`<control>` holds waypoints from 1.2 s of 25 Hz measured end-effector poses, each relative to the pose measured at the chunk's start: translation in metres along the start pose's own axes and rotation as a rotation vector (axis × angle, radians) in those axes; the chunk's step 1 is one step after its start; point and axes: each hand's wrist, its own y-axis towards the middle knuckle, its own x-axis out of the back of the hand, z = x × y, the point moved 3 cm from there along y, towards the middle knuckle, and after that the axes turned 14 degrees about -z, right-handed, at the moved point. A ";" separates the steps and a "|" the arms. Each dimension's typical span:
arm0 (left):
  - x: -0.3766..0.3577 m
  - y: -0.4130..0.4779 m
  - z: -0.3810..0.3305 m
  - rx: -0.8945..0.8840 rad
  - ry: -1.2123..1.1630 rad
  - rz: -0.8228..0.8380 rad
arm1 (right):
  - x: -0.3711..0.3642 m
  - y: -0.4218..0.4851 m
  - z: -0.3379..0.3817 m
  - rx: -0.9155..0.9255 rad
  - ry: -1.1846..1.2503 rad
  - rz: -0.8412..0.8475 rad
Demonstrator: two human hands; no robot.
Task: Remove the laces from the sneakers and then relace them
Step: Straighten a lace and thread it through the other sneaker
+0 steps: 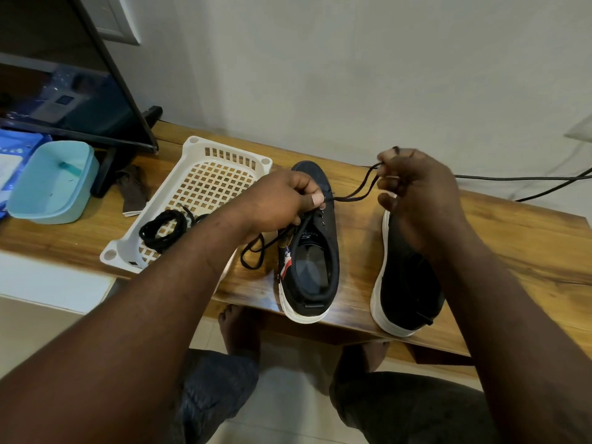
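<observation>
Nearest the camera are the person's knees in dark shorts, with bare feet below the front edge of the wooden table (512,251). On that edge stand two black sneakers with white soles, heels toward the person. The middle sneaker (315,267) is the one being worked, and the second sneaker (407,283) is just to its right, partly behind the right forearm. The left hand (282,200) rests on the middle sneaker near the toe-end eyelets, thumb and forefinger pinching the black lace (355,193). A slack end loops down onto the table beside the shoe. The right hand (416,190) is raised to the right, its fingers curled round a doubled strand drawn taut from those eyelets. The eyelets nearer the tongue look empty. A coiled lace (163,229) lies in the white basket (198,149) to the left, so I judge one lace is already off. I cannot tell whether this lace is coming out or going back in. Either way, the next move calls for steadying the shoe while feeding the strand through one eyelet without snagging. Farther back are a teal tub (48,216) and a dark screen (80,91).
</observation>
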 end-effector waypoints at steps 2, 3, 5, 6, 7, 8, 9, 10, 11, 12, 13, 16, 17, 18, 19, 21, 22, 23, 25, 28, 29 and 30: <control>-0.001 -0.001 -0.003 0.024 -0.026 0.046 | -0.001 -0.004 -0.010 0.060 -0.434 -0.037; -0.001 -0.002 -0.005 0.032 -0.040 0.066 | -0.002 -0.007 -0.012 0.131 -0.610 -0.085; -0.001 -0.003 -0.009 0.026 -0.057 0.075 | -0.009 -0.017 -0.007 0.402 -0.832 -0.195; -0.001 -0.004 -0.010 0.012 -0.060 0.070 | -0.014 -0.020 -0.005 0.508 -0.859 -0.206; -0.001 -0.004 -0.011 -0.002 -0.069 0.064 | -0.019 -0.021 -0.004 0.538 -0.839 -0.161; 0.000 -0.005 -0.013 -0.013 -0.084 0.061 | -0.023 -0.021 -0.006 0.490 -0.784 -0.050; 0.000 -0.005 -0.014 -0.025 -0.103 0.059 | -0.026 -0.022 -0.009 0.394 -0.728 0.100; 0.001 -0.005 -0.014 -0.035 -0.120 0.059 | -0.029 -0.023 -0.014 0.296 -0.664 0.242; 0.002 -0.004 -0.014 -0.044 -0.131 0.057 | -0.031 -0.024 -0.017 0.243 -0.601 0.345; 0.003 -0.004 -0.013 -0.047 -0.133 0.050 | -0.032 -0.024 -0.018 0.220 -0.529 0.413; 0.003 -0.003 -0.012 -0.049 -0.133 0.041 | -0.032 -0.023 -0.017 0.212 -0.458 0.453; 0.005 -0.001 -0.009 -0.039 -0.156 0.028 | -0.032 -0.021 -0.015 0.150 -0.262 0.496; 0.007 -0.001 -0.007 -0.021 -0.165 0.029 | -0.031 -0.021 -0.014 0.111 -0.181 0.491; 0.009 0.000 -0.004 0.005 -0.164 0.032 | -0.030 -0.020 -0.011 0.079 -0.094 0.476; 0.011 0.001 0.000 0.036 -0.144 0.034 | -0.027 -0.019 -0.007 0.052 -0.009 0.461; 0.015 0.005 0.009 0.075 0.028 0.005 | -0.020 -0.017 0.001 0.026 0.129 0.438; 0.017 0.007 0.014 0.069 0.187 -0.028 | -0.017 -0.016 0.005 0.019 0.190 0.431; 0.020 0.009 0.019 0.064 0.344 -0.059 | -0.014 -0.017 0.009 0.011 0.252 0.426; 0.024 0.010 0.023 0.072 0.515 -0.138 | -0.012 -0.018 0.013 0.009 0.341 0.423; 0.029 0.006 0.009 -0.041 0.323 -0.269 | -0.015 -0.018 0.010 0.065 0.238 0.398; 0.027 0.004 0.002 -0.097 0.145 -0.257 | -0.017 -0.019 0.008 0.097 0.149 0.380; 0.023 0.001 -0.007 -0.132 -0.045 -0.193 | -0.020 -0.020 0.005 0.134 0.059 0.366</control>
